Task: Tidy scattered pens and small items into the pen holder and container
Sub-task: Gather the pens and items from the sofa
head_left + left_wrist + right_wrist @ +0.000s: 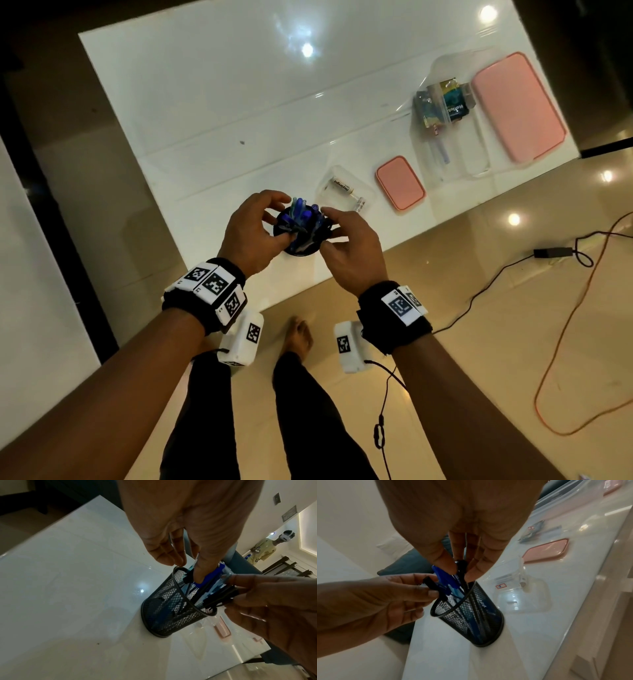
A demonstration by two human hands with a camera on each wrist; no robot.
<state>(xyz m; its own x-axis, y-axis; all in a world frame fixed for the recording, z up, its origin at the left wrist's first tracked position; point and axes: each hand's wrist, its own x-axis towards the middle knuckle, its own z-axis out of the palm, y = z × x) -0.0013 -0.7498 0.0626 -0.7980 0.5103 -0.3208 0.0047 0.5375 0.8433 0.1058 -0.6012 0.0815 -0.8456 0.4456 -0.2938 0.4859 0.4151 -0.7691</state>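
A black mesh pen holder [305,251] [171,609] [471,618] stands near the table's front edge, filled with several blue and black pens [301,216] that lean out of it. My left hand [282,219] [188,569] reaches in from the left, thumb on a blue pen cap [211,574], and pinches pen tops with its finger. From the right, my right hand [329,224] [462,570] pinches the top of a black pen [461,563] between thumb and fingers. Both hands hide part of the holder's rim.
A small clear container [346,192] holding batteries sits just behind the holder, with a small pink lid [400,183] to its right. Farther right are a large clear container [445,130] with packets and a large pink lid [517,106]. Cables lie on the floor [565,308].
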